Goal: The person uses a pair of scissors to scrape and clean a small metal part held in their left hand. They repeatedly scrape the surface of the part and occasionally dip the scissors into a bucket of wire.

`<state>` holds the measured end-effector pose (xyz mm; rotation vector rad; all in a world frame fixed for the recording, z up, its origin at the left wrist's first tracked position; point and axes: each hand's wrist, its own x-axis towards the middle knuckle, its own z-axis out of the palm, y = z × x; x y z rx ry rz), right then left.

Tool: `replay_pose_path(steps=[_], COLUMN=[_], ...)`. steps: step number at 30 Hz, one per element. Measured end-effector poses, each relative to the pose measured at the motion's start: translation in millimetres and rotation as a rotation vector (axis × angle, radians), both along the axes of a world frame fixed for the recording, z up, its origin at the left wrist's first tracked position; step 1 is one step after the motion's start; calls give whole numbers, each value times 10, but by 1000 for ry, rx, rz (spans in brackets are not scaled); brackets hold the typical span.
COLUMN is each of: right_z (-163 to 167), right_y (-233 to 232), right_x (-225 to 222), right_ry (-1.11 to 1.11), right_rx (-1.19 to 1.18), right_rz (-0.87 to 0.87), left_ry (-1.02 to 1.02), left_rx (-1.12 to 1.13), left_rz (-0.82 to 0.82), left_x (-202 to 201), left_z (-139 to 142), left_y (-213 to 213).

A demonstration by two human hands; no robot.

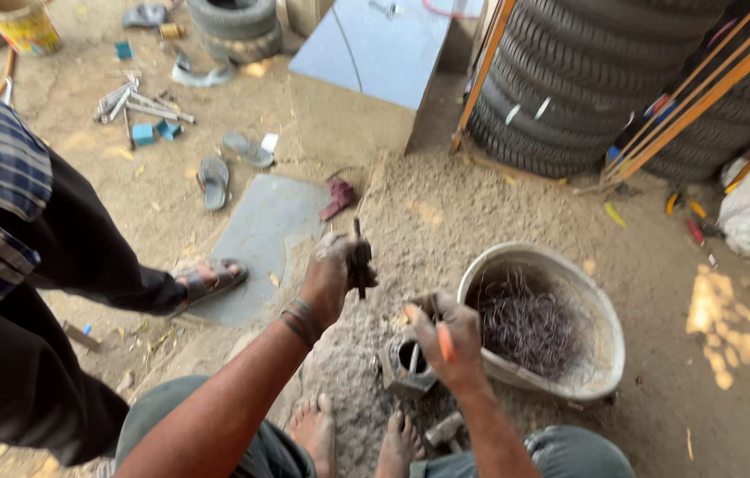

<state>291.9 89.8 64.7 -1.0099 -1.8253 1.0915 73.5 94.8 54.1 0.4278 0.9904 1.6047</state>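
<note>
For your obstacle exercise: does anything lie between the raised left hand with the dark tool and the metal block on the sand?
Nothing visible does. The left hand holds the dark tool above and left of the metal block; the right hand grips a rod in the block's hole.

Ground is bare sandy earth (446, 204), sunlit in patches. A grey slab (260, 235) lies on it. A grey metal box (366, 75) stands beyond; stacked tyres (569, 80) with orange poles (702, 88) alongside.

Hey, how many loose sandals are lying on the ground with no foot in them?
2. One grey sandal lies left of the grey slab; the other sandal lies just above the slab. More may be hidden out of frame.
</note>
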Motion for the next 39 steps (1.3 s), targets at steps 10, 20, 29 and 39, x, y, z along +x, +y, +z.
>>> replay_pose_path(steps=[10, 20, 29, 39], right_z=[55, -1, -278, -491], right_y=[268, 209, 359, 122], right_x=[38, -12, -147, -523], right_ry=[126, 19, -346, -58], right_rx=[10, -97, 518, -201], right_rz=[-292, -329, -407, -47], left_ry=[768, 194, 1043, 921], left_rx=[174, 32, -46, 104], left_rz=[-189, -195, -396, -395], left_x=[-313, -522, -668, -488], left_z=[-230, 195, -255, -219], left_y=[5, -104, -124, -116])
